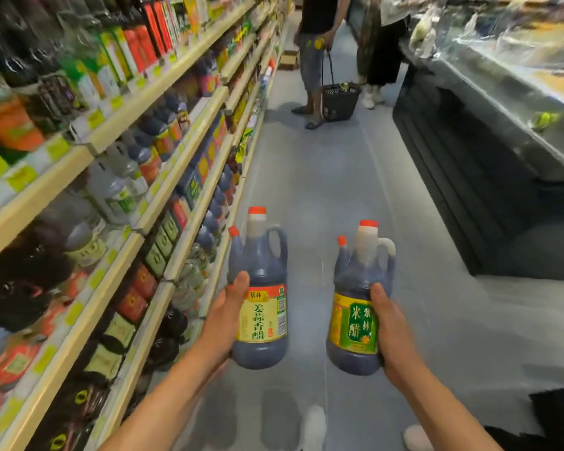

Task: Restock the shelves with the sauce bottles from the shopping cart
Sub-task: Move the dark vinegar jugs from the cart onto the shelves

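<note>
Sauce bottle (pixel 263 315) reading 紫林 姜蒜香醋 held in left grip (pixel 224 320), 米醋 bottle (pixel 352 323) held in right grip (pixel 394 333)

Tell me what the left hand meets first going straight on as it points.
Nothing near: left hand, gripping the yellow-label bottle, points along open aisle floor. Far ahead, possibly the black basket; depth unclear.

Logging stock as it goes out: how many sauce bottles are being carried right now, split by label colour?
dark plastic handled bottle with cream-yellow label, gripped by the left hand: 1
dark plastic handled bottle with green-and-yellow label, gripped by the right hand: 1
Total: 2
</note>
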`<state>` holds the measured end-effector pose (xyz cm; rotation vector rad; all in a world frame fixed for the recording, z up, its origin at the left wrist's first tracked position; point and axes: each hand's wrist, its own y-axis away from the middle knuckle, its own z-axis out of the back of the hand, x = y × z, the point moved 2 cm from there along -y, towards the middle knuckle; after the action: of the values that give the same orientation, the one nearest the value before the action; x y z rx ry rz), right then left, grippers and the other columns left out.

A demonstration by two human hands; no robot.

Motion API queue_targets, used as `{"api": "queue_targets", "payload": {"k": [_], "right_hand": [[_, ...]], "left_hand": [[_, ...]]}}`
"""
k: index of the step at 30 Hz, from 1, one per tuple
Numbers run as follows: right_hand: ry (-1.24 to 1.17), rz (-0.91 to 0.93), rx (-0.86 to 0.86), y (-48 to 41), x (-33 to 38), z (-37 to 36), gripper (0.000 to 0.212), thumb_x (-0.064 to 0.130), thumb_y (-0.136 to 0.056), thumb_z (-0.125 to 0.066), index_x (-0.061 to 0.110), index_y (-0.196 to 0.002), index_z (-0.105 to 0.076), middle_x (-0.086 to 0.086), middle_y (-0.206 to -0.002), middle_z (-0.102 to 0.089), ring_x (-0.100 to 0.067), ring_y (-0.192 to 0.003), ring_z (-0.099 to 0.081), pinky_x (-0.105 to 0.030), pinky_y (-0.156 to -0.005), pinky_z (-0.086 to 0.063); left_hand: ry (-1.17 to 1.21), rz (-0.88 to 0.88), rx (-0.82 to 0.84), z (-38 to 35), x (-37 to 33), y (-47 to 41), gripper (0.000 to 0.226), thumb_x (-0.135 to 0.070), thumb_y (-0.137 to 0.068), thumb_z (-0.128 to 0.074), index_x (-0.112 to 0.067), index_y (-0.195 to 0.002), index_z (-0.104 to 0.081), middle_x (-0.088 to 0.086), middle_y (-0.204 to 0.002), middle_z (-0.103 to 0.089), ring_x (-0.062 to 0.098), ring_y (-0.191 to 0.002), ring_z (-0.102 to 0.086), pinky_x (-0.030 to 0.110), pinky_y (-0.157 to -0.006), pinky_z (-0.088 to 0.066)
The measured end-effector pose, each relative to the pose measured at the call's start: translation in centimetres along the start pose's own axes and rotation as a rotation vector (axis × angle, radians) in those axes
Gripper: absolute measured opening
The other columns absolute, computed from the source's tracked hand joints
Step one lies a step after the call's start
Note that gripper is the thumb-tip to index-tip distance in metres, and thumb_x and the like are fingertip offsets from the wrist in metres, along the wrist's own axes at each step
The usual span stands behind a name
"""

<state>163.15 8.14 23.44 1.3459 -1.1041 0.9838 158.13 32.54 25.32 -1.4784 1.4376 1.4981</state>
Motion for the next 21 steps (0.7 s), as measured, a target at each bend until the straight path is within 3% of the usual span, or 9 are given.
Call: {"api": "queue_targets", "payload": {"k": [4,8,10,13,17,21], "right_hand": [[-0.006,0.016,0.049,-8.8,2.9,-0.5,0.077,0.070,-0.062,-0.067,0.009,-0.109,-0.069,-0.012,-0.090,-0.078,-0.022,-0.078,-0.075,-0.035,-0.069,-0.061],[0.010,-0.011,0.081,-17.3,5.3,-1.9,0.086,0.081,-0.051,-0.071,0.014,-0.104,-0.070,-0.015,-0.094,-0.077,-0.036,-0.091,-0.073,-0.049,-0.082,-0.058],[0.021,-0.003,0.088,-21.5,6.5,-2.9,0.083,0.081,-0.053,-0.069,0.015,-0.104,-0.070,-0.014,-0.093,-0.077,-0.036,-0.091,-0.073,-0.051,-0.084,-0.058],[0.039,-0.009,0.118,-28.1,7.9,-4.4,0.091,0.081,-0.057,-0.066,0.009,-0.113,-0.068,-0.016,-0.098,-0.076,-0.035,-0.092,-0.073,-0.053,-0.086,-0.058],[0.042,0.011,0.123,-36.6,9.7,-6.7,0.099,0.092,-0.048,-0.066,0.016,-0.112,-0.067,-0.014,-0.099,-0.076,-0.034,-0.093,-0.073,-0.050,-0.085,-0.059],[0.036,0.023,0.102,-45.0,12.2,-8.9,0.099,0.094,-0.043,-0.066,0.023,-0.111,-0.067,-0.010,-0.100,-0.077,-0.030,-0.094,-0.074,-0.044,-0.081,-0.059]], "left_hand": [[0.012,-0.013,-0.041,-3.0,-2.5,-7.7,0.054,-0.058,-0.080,-0.048,-0.020,-0.115,-0.066,0.011,-0.105,-0.078,0.026,-0.093,-0.075,0.039,-0.083,-0.058],[-0.012,-0.017,-0.077,-5.0,-5.0,-15.0,0.060,-0.067,-0.077,-0.055,-0.020,-0.110,-0.067,0.016,-0.106,-0.077,0.029,-0.091,-0.075,0.041,-0.083,-0.059],[-0.011,-0.021,-0.082,-5.8,-6.0,-18.9,0.053,-0.063,-0.080,-0.050,-0.021,-0.107,-0.067,0.016,-0.103,-0.077,0.027,-0.086,-0.076,0.038,-0.078,-0.060],[-0.009,-0.019,-0.060,-6.5,-7.4,-24.9,0.054,-0.066,-0.091,-0.052,-0.019,-0.115,-0.066,0.017,-0.104,-0.076,0.033,-0.094,-0.075,0.047,-0.086,-0.059],[-0.015,-0.050,-0.048,-6.9,-9.8,-33.7,0.067,-0.067,-0.087,-0.053,-0.016,-0.131,-0.059,0.015,-0.117,-0.073,0.034,-0.106,-0.072,0.058,-0.097,-0.054],[-0.019,-0.046,0.013,-7.7,-12.8,-42.7,0.080,-0.078,-0.072,-0.062,-0.021,-0.128,-0.060,0.012,-0.116,-0.074,0.032,-0.107,-0.072,0.056,-0.098,-0.054]]}}
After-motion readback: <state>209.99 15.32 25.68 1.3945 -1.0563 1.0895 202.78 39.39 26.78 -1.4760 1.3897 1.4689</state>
